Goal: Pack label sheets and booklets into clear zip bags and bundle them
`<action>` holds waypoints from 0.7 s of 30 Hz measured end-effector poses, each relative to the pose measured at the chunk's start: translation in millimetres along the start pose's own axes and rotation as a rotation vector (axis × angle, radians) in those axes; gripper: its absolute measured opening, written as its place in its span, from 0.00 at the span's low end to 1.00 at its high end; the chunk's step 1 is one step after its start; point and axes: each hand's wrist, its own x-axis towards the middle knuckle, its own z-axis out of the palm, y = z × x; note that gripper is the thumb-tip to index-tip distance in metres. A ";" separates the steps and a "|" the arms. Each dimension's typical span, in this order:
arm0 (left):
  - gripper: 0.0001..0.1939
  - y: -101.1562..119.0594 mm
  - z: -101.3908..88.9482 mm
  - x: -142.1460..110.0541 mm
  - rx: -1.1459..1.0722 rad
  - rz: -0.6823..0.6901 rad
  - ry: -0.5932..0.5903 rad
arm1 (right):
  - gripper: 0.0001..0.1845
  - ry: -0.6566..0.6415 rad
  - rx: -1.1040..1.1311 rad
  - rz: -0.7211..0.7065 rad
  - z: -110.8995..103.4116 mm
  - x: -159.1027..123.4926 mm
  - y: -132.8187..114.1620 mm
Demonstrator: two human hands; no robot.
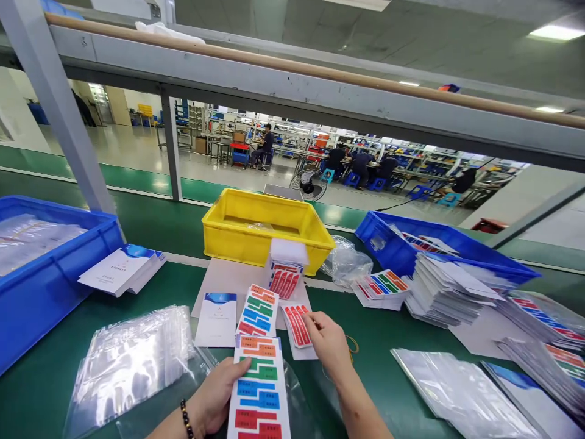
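The bench (379, 372) carries a yellow bin (242, 244). In front of the yellow bin, a label sheet (258, 399) sits in the left hand (222, 390), grip clamped, thumb on top. The right hand (329, 342), fingers curled, meets red labels (298, 329) before the bin's right half; whether its grip is together, I cannot tell.

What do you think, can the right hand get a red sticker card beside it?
Probably yes: the right hand is at the edge of the red sticker cards, and nothing else seems to lie over them.
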 end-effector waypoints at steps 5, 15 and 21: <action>0.14 1.9 -1.4 0.3 0.021 0.012 0.025 | 0.12 0.015 -0.188 0.127 -6.9 15.3 30.8; 0.16 -0.6 -7.9 3.0 0.034 0.014 0.000 | 0.11 0.065 0.004 0.264 -1.8 19.8 35.1; 0.15 -1.0 -8.4 4.9 -0.013 0.040 0.003 | 0.20 -0.002 0.475 0.249 -20.0 10.5 26.1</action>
